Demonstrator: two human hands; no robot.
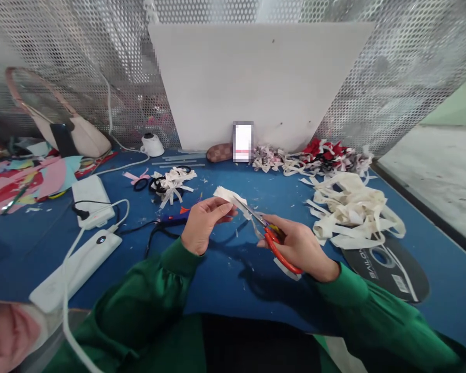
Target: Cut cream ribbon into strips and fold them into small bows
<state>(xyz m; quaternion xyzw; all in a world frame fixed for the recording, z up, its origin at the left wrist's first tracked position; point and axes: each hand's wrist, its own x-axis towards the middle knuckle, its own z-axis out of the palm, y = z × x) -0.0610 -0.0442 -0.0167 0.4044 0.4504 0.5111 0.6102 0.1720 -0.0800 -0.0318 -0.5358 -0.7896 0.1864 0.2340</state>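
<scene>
Left of the red-handled scissors (271,241), I see the left hand (206,220) pinching a white fabric strip (230,195); the right hand (301,244) grips the handles. Just beyond the left fingertips, the strip runs mostly sideways, aslant to the scissors' blades, at their tips.

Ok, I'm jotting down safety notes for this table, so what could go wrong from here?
The scissors in the right hand point toward the left hand, close to where it pinches the white piece, so a slip might nick it. The black cord lies near the left sleeve, which could snag it if the arm shifts.
</scene>
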